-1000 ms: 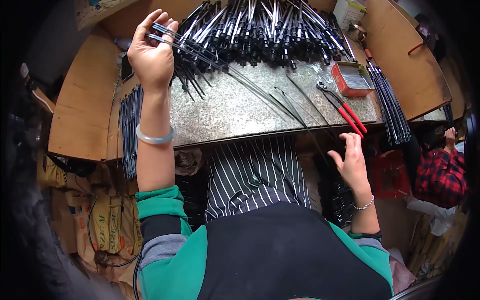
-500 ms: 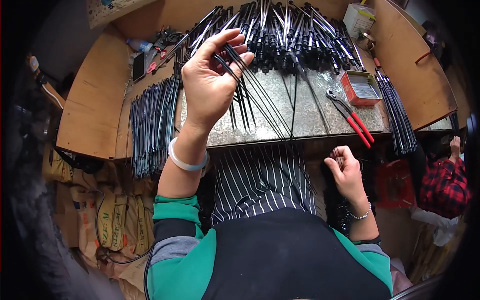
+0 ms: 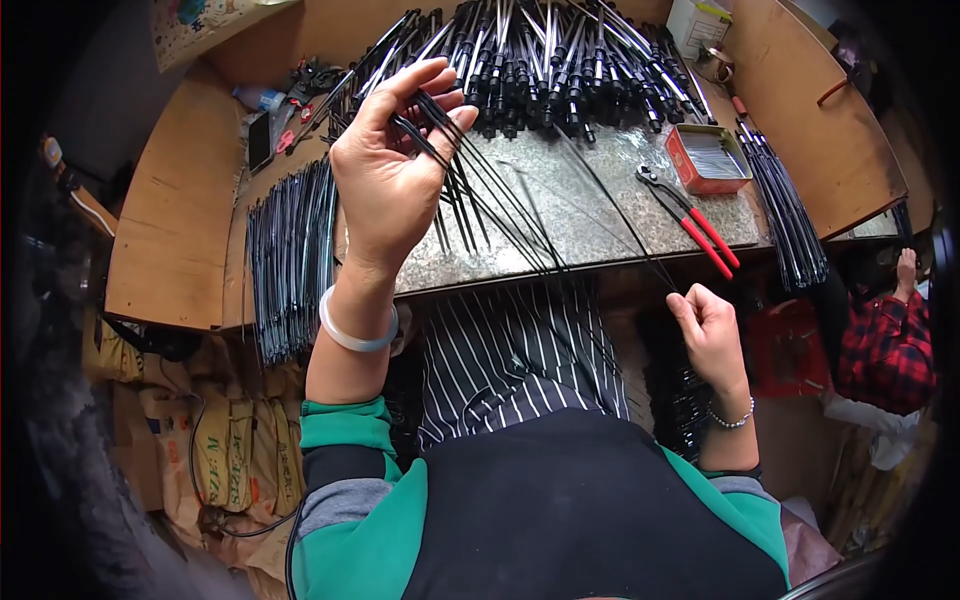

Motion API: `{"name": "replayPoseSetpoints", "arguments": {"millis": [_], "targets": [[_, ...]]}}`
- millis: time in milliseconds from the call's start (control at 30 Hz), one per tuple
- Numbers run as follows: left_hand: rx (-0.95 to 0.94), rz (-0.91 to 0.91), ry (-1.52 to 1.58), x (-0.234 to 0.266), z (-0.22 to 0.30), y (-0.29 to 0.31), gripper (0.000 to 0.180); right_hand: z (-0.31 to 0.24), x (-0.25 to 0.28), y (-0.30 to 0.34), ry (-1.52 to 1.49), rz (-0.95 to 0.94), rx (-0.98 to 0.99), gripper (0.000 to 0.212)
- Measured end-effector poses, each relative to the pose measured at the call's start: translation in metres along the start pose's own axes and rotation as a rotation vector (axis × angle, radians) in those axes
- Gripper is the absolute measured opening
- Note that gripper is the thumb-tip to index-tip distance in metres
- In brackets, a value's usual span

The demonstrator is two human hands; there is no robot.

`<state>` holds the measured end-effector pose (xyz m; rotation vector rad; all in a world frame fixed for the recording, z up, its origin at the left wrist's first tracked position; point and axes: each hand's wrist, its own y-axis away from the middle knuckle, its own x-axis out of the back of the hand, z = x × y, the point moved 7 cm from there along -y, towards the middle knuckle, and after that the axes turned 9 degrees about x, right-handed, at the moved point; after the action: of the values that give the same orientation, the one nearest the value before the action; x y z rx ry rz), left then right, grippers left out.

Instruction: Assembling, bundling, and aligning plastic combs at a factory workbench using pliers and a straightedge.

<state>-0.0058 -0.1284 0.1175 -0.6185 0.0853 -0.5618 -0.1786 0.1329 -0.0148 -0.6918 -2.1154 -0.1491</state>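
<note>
My left hand [image 3: 385,190] is raised over the worktable, closed around several thin black rods [image 3: 497,213]. They fold over by the thumb and fingers, and their long ends slant down to the right past the table's front edge. Lower right, just off that edge, my right hand [image 3: 714,335] is closed, with thumb and forefinger pinching the end of a single thin black rod [image 3: 622,212]. This rod runs up and left across the tabletop towards a large heap of black-and-silver rods [image 3: 560,75] at the back.
Red-handled pliers [image 3: 697,228] lie on the speckled tabletop [image 3: 440,268], beside a red tin [image 3: 712,172] of thin pieces. Bundles of dark rods [image 3: 292,255] flank the surface. Wooden side panels [image 3: 180,210] rise at both ends. At far right is another person's checked sleeve [image 3: 885,350].
My right hand has risen slightly, and a taut-looking rod now runs from its fingers to the table. My left hand keeps its hold on the rods and appears slightly further left.
</note>
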Motion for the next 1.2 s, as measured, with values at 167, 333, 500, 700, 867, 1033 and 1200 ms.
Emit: {"name": "replayPoseSetpoints", "arguments": {"millis": [167,333,500,700,867,1033,1200], "targets": [[-0.010,-0.012,-0.018,-0.007,0.001,0.001,0.036,-0.025,-0.021,0.009,-0.760,0.042,0.146,0.023],[-0.016,-0.003,-0.070,-0.007,-0.001,0.001,0.037,-0.055,-0.056,0.020,-1.107,-0.056,0.197,0.015],[0.002,-0.023,0.025,-0.011,0.003,0.004,0.054,-0.061,-0.066,0.029,-1.040,-0.203,0.247,0.016],[-0.047,-0.044,-0.128,-0.009,0.002,-0.002,0.071,-0.074,-0.059,0.028,-0.859,-0.201,0.402,0.014],[0.027,-0.069,0.018,-0.011,0.003,-0.003,0.061,-0.077,-0.061,0.019,-0.876,-0.420,0.330,0.027],[-0.142,-0.029,-0.064,-0.035,0.018,0.008,0.074,-0.111,-0.039,-0.009,-1.317,-0.459,0.149,0.044],[-0.133,0.009,-0.079,-0.051,-0.013,0.034,0.090,-0.113,0.003,-0.027,-1.298,-0.094,0.198,0.035]]}}
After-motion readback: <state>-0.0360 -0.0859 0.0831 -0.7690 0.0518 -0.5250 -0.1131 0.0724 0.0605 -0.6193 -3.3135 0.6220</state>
